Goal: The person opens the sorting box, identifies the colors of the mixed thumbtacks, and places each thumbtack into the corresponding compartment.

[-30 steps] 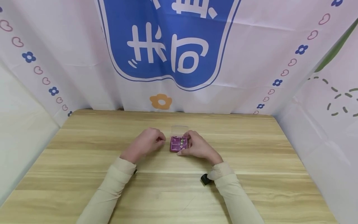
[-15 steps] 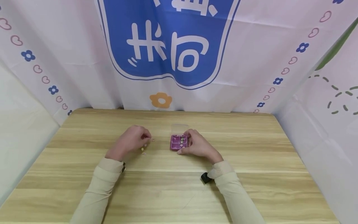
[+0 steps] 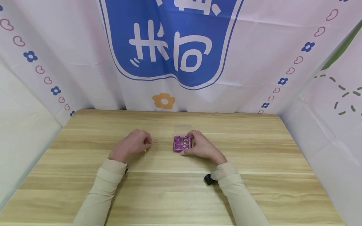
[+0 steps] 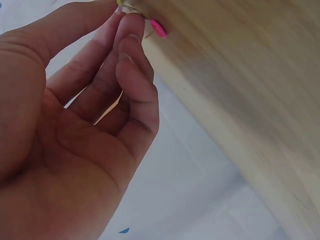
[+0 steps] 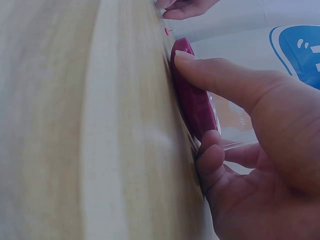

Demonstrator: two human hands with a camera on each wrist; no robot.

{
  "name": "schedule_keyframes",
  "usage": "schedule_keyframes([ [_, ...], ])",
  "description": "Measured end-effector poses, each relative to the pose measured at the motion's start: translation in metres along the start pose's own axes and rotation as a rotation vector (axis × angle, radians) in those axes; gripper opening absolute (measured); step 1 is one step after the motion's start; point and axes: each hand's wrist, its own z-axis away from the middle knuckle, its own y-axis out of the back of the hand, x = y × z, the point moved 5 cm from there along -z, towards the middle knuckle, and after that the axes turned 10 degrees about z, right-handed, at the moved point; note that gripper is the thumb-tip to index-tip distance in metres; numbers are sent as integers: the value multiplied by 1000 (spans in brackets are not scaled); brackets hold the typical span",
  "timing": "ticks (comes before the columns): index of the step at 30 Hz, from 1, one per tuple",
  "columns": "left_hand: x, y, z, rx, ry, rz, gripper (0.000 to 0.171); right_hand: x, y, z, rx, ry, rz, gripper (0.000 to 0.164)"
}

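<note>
box (image 3: 178, 144) between thumb and fingers of right hand (image 3: 202, 147)

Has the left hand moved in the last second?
Yes: the left hand has moved left, away from the purple box, judged against the orange flower.

The box (image 5: 195, 111) is purple, the pin (image 4: 158, 28) pink, the table (image 3: 169, 194) wood-grained.

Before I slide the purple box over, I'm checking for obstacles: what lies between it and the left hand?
A small pink piece on the tabletop; the head and right wrist views show it.
</note>
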Motion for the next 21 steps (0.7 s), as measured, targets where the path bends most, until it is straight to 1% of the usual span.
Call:
schedule_keyframes([
  [4, 1, 2, 1, 22, -8, -9, 8, -1, 0, 0, 7, 2, -6, 79],
  [8, 1, 2, 2, 23, -12, 1, 12, 0, -1, -1, 2, 1, -13, 78],
  [21, -1, 3, 1, 31, -5, 36, 12, 0, -1, 0, -1, 4, -11, 78],
])
